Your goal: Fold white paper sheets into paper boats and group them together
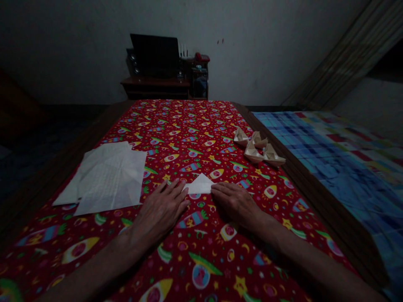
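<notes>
Fingertips of the left hand [164, 204] and right hand [236, 200] touch opposite ends of the folded white paper [201, 185] on the surface [176, 144]; dim light hides whether either grip pinches or presses. Creasing seems in hand; the next move calls for even edges. Loose sheets [110, 180] lie left, folded paper shapes [253, 154] right.

The left hand [166, 202] and right hand [235, 201] are hiding the ends of the folded paper [200, 185]. The frame's bottom edge is cutting off both forearms [103, 264] and the cloth [176, 272]; the right, the plaid cover [343, 167] and curtain [343, 67]. Upper papers [126, 180] are hiding lower ones, their print looking unreadably faint. One boat [252, 154] is partly hiding another.
</notes>
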The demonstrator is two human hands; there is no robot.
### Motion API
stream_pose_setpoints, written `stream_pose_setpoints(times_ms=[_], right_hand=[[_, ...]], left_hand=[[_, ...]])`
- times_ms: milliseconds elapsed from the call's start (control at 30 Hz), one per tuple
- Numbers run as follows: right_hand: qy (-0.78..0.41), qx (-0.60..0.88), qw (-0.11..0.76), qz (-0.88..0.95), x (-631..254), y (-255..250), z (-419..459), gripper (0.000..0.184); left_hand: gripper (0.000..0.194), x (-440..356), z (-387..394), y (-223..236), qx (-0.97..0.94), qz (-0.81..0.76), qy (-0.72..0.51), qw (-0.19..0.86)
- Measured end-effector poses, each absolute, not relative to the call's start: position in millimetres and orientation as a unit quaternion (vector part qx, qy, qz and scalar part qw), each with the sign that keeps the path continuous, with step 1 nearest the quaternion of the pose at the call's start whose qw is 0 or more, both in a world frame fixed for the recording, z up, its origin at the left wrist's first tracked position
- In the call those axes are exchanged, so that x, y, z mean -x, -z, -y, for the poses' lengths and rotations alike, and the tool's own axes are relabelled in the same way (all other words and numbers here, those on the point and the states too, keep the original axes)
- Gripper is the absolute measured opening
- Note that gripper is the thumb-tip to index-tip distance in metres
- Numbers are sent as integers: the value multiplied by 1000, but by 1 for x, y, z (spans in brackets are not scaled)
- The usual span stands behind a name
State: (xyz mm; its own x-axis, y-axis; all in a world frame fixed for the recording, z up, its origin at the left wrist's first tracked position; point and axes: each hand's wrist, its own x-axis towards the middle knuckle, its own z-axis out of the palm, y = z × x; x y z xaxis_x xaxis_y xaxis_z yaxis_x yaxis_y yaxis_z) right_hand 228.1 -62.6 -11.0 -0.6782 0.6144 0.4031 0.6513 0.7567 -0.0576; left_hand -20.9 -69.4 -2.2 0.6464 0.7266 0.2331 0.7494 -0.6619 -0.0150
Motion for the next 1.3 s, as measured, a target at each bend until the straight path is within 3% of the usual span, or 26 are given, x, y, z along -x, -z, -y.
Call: stream_pose_setpoints(times_ms=[267, 433, 667, 1067, 1300], right_hand=[[34, 355, 130, 925, -201, 2, 42, 16], [7, 320, 128, 939, -205, -2, 35, 8], [41, 321, 87, 942, -200, -5, 36, 14], [104, 318, 50, 941, -197, 3, 36, 14], [100, 326, 45, 939, -193, 2, 39, 16]], left_hand=[[31, 25, 61, -9, 884, 416, 208, 50], [31, 30, 58, -12, 872, 450, 195, 0], [22, 29, 54, 0, 863, 461, 205, -37], [44, 19, 46, 9, 884, 425, 190, -46], [44, 18, 39, 14, 878, 431, 202, -44]])
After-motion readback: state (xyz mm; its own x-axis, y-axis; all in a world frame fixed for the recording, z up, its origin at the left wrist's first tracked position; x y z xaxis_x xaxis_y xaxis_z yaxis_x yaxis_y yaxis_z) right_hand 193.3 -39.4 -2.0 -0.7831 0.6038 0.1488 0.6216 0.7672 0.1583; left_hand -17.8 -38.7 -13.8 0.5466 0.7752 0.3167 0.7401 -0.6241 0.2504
